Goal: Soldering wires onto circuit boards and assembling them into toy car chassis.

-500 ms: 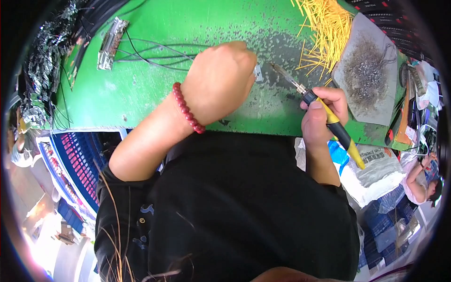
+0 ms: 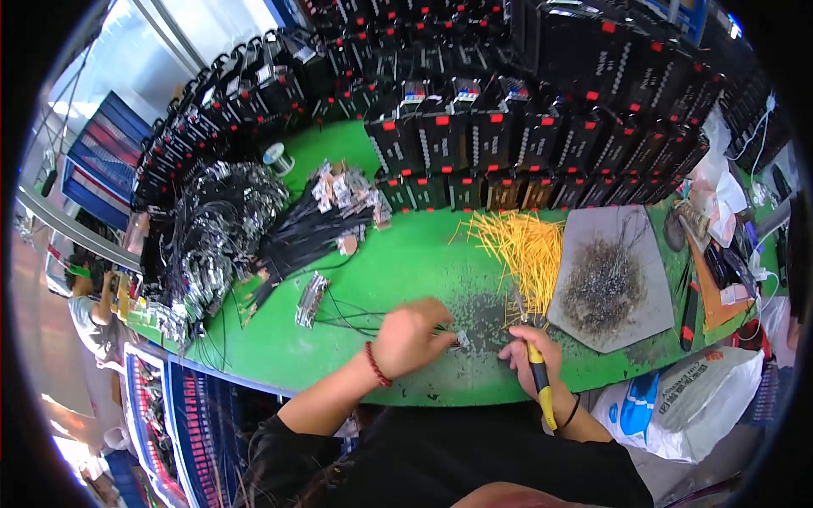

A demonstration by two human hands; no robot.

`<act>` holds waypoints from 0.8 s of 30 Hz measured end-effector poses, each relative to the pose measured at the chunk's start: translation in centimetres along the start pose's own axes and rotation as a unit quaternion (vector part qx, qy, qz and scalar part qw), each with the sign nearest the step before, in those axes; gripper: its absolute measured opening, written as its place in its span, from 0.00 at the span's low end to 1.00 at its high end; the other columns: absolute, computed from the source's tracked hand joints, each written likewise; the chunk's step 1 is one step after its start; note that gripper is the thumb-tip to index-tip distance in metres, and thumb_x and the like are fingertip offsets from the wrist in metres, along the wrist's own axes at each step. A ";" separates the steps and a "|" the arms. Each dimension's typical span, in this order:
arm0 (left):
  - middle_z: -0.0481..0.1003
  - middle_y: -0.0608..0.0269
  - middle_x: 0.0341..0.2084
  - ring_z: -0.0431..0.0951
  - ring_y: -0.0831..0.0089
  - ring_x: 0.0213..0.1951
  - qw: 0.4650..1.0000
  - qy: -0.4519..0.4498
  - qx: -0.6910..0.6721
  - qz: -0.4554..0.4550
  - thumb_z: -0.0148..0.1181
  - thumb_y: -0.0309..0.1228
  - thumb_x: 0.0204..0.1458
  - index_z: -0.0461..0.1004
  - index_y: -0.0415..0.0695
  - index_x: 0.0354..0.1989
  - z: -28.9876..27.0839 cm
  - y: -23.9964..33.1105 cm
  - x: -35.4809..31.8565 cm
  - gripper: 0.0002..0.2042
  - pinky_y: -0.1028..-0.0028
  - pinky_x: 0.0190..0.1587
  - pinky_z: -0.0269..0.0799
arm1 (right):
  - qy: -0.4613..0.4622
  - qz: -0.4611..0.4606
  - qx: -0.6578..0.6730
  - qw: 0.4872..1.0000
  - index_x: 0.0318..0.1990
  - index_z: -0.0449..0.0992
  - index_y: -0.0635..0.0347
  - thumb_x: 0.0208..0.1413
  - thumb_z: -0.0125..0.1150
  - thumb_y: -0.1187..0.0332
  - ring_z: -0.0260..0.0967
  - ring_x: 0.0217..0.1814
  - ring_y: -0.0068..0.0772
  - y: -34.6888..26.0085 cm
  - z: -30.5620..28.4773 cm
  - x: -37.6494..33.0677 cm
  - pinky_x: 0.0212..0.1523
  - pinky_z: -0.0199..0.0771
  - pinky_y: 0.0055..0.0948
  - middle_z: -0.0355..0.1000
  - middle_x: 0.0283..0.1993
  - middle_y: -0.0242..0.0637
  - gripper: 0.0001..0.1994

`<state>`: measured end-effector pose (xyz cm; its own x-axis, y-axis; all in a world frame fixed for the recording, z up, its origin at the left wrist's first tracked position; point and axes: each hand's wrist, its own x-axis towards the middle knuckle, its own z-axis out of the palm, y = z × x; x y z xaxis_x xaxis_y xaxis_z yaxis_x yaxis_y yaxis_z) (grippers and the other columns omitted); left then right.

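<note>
Clamped the right fingers (image 2: pixel 522 364) around a yellow-and-black soldering iron (image 2: pixel 539 378). Held the left hand (image 2: pixel 409 340) beside a small silvery piece (image 2: pixel 462 339). Could not tell its fingers' grip.

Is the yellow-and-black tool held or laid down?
Held: the right hand grips the yellow-and-black tool, its rear end showing beside the wrist.

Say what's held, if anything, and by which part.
Right hand: yellow-black soldering iron, by the handle's front. Left hand: at a small silvery piece; whether gripped cannot be told.
</note>
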<state>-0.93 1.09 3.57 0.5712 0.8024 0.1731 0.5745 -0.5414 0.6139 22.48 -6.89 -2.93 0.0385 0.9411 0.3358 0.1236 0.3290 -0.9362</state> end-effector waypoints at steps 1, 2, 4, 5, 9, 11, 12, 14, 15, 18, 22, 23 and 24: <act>0.77 0.54 0.34 0.78 0.55 0.37 0.998 0.056 -0.009 0.004 0.68 0.31 0.43 0.77 0.41 0.35 -2.0 0.6 1.4 0.11 0.65 0.40 0.74 | 0.007 -0.003 -0.001 1.000 0.47 0.73 0.64 0.59 0.56 0.75 0.71 0.21 0.20 -0.3 -0.2 -0.1 0.21 0.70 0.20 0.76 0.26 0.38 0.10; 0.78 0.53 0.33 0.79 0.57 0.37 0.994 0.107 -0.022 0.008 0.67 0.27 0.43 0.77 0.40 0.34 -3.8 0.8 2.9 0.10 0.66 0.40 0.75 | 0.021 -0.008 0.013 1.000 0.47 0.73 0.64 0.59 0.56 0.75 0.71 0.21 0.20 -0.3 -0.1 -0.2 0.21 0.70 0.20 0.76 0.25 0.37 0.09; 0.78 0.58 0.31 0.78 0.69 0.36 0.986 0.157 -0.042 0.042 0.64 0.20 0.44 0.76 0.37 0.32 -7.7 2.4 7.3 0.06 0.72 0.42 0.73 | 0.033 -0.004 0.016 0.999 0.46 0.73 0.64 0.60 0.56 0.74 0.72 0.23 0.20 -0.2 0.2 -0.1 0.23 0.72 0.20 0.75 0.24 0.36 0.09; 0.78 0.59 0.29 0.80 0.69 0.34 0.980 0.169 -0.071 0.082 0.64 0.21 0.44 0.77 0.37 0.32 -9.1 3.6 10.1 0.06 0.72 0.37 0.74 | 0.032 -0.004 0.013 0.999 0.46 0.73 0.64 0.59 0.56 0.74 0.72 0.23 0.21 -0.1 0.3 0.2 0.23 0.72 0.20 0.75 0.24 0.36 0.09; 0.68 0.45 0.52 0.70 0.54 0.54 0.914 0.329 -0.006 0.238 0.69 0.29 0.39 0.67 0.40 0.54 -11.6 10.0 21.9 0.30 0.62 0.56 0.68 | 0.039 -0.036 0.014 0.999 0.46 0.74 0.65 0.58 0.57 0.77 0.74 0.26 0.23 -0.2 0.6 0.6 0.29 0.74 0.22 0.75 0.25 0.35 0.09; 0.58 0.39 0.60 0.62 0.44 0.60 0.863 0.384 0.145 0.294 0.75 0.33 0.33 0.63 0.48 0.61 -11.9 12.1 25.1 0.41 0.58 0.58 0.65 | 0.013 -0.013 0.027 0.999 0.46 0.74 0.65 0.57 0.57 0.78 0.76 0.28 0.25 -0.5 0.5 0.3 0.31 0.75 0.23 0.75 0.27 0.36 0.10; 0.54 0.41 0.63 0.59 0.45 0.62 0.859 0.375 0.202 0.283 0.76 0.37 0.32 0.61 0.55 0.62 -11.2 12.9 26.4 0.43 0.53 0.58 0.63 | 0.014 -0.013 0.028 0.999 0.46 0.74 0.65 0.57 0.57 0.78 0.76 0.28 0.25 -0.8 0.2 0.3 0.32 0.76 0.23 0.75 0.27 0.37 0.10; 0.48 0.44 0.67 0.50 0.46 0.66 0.852 0.357 0.284 0.256 0.76 0.46 0.29 0.57 0.64 0.65 -10.3 13.4 27.9 0.48 0.42 0.57 0.59 | 0.028 -0.022 0.022 0.999 0.47 0.74 0.65 0.58 0.57 0.77 0.77 0.29 0.26 -0.9 -0.1 0.2 0.32 0.76 0.23 0.76 0.28 0.37 0.10; 0.47 0.44 0.67 0.49 0.44 0.66 0.862 0.374 0.261 0.223 0.77 0.48 0.28 0.56 0.63 0.66 -10.0 13.4 28.3 0.50 0.40 0.57 0.59 | 0.036 -0.021 0.018 0.999 0.47 0.73 0.65 0.58 0.56 0.77 0.77 0.29 0.26 -1.0 0.0 0.1 0.32 0.76 0.23 0.76 0.28 0.37 0.10; 0.41 0.38 0.68 0.46 0.41 0.68 0.921 0.346 0.168 0.067 0.75 0.55 0.29 0.54 0.58 0.68 -9.2 14.2 29.6 0.53 0.41 0.56 0.62 | 0.048 -0.009 0.043 0.998 0.48 0.73 0.64 0.59 0.56 0.75 0.74 0.26 0.22 -1.0 -0.4 0.0 0.29 0.74 0.21 0.76 0.26 0.35 0.10; 0.43 0.38 0.68 0.51 0.43 0.67 0.917 0.346 0.190 0.050 0.74 0.56 0.29 0.58 0.54 0.66 -9.4 15.8 30.6 0.51 0.46 0.57 0.65 | 0.045 0.002 0.070 0.997 0.48 0.72 0.64 0.60 0.55 0.74 0.69 0.22 0.17 -0.4 -0.1 0.0 0.24 0.69 0.19 0.76 0.26 0.34 0.10; 0.44 0.38 0.67 0.53 0.44 0.66 0.920 0.335 0.197 0.040 0.74 0.56 0.29 0.60 0.52 0.65 -9.9 16.0 30.5 0.50 0.48 0.57 0.66 | 0.046 0.002 0.070 0.997 0.48 0.72 0.64 0.60 0.55 0.74 0.69 0.22 0.17 -0.6 -0.1 0.0 0.24 0.69 0.19 0.76 0.26 0.34 0.10; 0.52 0.40 0.65 0.59 0.47 0.64 0.923 0.325 0.202 0.031 0.72 0.55 0.31 0.63 0.51 0.63 -10.0 16.3 30.5 0.46 0.53 0.57 0.68 | 0.046 -0.011 0.060 0.997 0.48 0.72 0.64 0.60 0.55 0.74 0.69 0.22 0.17 -0.8 -0.2 0.0 0.24 0.69 0.19 0.76 0.26 0.34 0.10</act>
<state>19.99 19.27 26.53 0.2136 0.6760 0.7053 0.7993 -0.5360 0.2717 22.61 -7.21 -2.13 0.1291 0.9240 0.3600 0.0057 0.3624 -0.9320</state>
